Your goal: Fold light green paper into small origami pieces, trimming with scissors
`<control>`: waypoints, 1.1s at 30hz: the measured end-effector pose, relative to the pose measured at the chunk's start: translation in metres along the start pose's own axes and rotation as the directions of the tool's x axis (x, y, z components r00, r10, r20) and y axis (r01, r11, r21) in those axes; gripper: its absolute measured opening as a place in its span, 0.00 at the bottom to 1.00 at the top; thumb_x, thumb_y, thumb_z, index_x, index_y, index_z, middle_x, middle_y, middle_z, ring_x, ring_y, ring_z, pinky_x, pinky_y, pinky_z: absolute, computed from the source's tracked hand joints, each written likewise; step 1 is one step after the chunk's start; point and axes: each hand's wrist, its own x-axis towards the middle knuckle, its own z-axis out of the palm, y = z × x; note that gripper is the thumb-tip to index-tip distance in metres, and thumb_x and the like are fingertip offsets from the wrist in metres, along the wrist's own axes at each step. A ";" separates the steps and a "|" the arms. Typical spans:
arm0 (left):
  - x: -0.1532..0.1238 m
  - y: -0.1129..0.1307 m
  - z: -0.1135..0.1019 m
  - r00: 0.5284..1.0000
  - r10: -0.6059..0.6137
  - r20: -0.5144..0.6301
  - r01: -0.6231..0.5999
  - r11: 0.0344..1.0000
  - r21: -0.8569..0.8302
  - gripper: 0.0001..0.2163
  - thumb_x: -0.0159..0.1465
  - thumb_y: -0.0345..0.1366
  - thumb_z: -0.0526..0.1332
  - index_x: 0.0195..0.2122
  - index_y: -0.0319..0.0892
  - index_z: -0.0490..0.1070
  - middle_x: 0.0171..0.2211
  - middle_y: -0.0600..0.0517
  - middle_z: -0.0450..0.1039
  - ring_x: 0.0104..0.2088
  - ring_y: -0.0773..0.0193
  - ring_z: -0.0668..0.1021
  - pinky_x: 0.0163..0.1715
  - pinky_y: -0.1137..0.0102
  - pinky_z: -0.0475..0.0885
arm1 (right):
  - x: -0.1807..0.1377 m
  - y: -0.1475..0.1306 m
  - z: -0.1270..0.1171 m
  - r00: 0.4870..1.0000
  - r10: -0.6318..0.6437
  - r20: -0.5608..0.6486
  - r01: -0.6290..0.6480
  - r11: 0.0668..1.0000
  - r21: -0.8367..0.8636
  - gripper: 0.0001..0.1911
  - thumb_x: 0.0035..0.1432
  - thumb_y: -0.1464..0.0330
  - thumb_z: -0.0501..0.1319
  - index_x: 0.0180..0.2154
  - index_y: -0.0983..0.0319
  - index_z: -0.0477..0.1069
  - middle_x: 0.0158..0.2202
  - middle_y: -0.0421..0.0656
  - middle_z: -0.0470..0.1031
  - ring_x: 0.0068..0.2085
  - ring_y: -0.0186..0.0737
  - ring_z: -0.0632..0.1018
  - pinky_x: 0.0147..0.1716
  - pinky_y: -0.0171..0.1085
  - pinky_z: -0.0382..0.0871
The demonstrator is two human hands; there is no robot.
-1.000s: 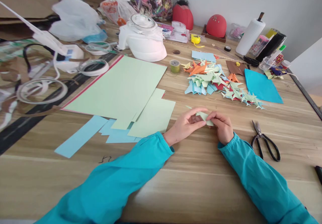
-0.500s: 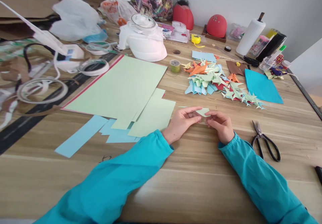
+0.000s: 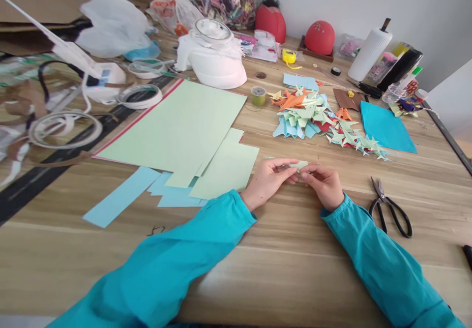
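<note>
Between my two hands is a small piece of pale green paper (image 3: 303, 164), mostly covered by the fingers. My left hand (image 3: 269, 178) pinches its left side with thumb and forefinger. My right hand (image 3: 324, 183) grips the right side, its thumb and fingertips close to the left thumb. Beyond the hands lies a heap of folded paper pieces (image 3: 306, 114) in green, blue, orange and red. Sheets of pale green paper (image 3: 177, 126) and light blue strips (image 3: 121, 195) lie to the left of my left hand.
Black-handled scissors (image 3: 389, 205) lie right of my right hand. A spool of thread (image 3: 258, 96) and a turquoise sheet (image 3: 387, 126) lie farther back. Tape rolls (image 3: 138, 97), a wrapped white object (image 3: 214, 62) and a yellow tape measure (image 3: 289, 56) stand along the back and left.
My right thumb and fingers have come closer to the left thumb, and less of the green paper shows. The whole view has shifted slightly.
</note>
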 end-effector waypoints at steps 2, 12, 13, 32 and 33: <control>0.000 0.000 0.000 1.000 -0.007 0.009 0.007 1.000 -0.001 0.15 0.53 0.38 0.66 0.39 0.36 0.75 0.24 0.50 0.78 0.24 0.64 0.78 0.30 0.67 0.76 | 0.000 -0.001 0.000 1.000 0.013 0.000 -0.013 1.000 0.008 0.10 0.49 0.61 0.65 0.31 0.60 0.76 0.29 0.42 0.74 0.29 0.35 0.71 0.24 0.34 0.66; -0.002 0.000 0.003 1.000 -0.026 0.017 0.026 0.999 -0.021 0.16 0.50 0.37 0.68 0.38 0.35 0.74 0.24 0.50 0.77 0.25 0.63 0.79 0.30 0.68 0.77 | 0.002 -0.006 0.001 0.990 0.132 -0.050 -0.126 0.986 0.110 0.11 0.42 0.61 0.69 0.25 0.62 0.74 0.21 0.38 0.73 0.23 0.32 0.70 0.24 0.34 0.65; -0.002 0.000 0.003 1.000 -0.028 0.007 0.028 0.999 -0.030 0.16 0.50 0.37 0.68 0.38 0.35 0.74 0.24 0.50 0.77 0.25 0.63 0.79 0.30 0.68 0.77 | 0.002 -0.006 0.001 0.990 0.126 -0.057 -0.119 0.987 0.106 0.11 0.42 0.61 0.69 0.26 0.62 0.74 0.21 0.38 0.73 0.23 0.32 0.71 0.24 0.34 0.65; -0.001 -0.002 0.007 0.998 -0.015 -0.066 0.013 0.999 -0.033 0.13 0.48 0.36 0.69 0.34 0.37 0.75 0.25 0.50 0.78 0.27 0.61 0.80 0.32 0.66 0.77 | 0.003 -0.007 0.004 0.968 0.210 -0.135 -0.189 0.970 0.156 0.11 0.41 0.62 0.69 0.24 0.63 0.75 0.19 0.39 0.75 0.21 0.33 0.73 0.21 0.34 0.68; -0.001 -0.003 0.007 0.998 -0.012 -0.066 0.010 0.999 -0.034 0.13 0.48 0.36 0.69 0.34 0.37 0.75 0.25 0.50 0.78 0.27 0.61 0.80 0.32 0.66 0.77 | 0.003 -0.007 0.004 0.969 0.211 -0.130 -0.189 0.969 0.160 0.10 0.41 0.63 0.69 0.25 0.63 0.75 0.19 0.40 0.75 0.21 0.34 0.73 0.21 0.34 0.69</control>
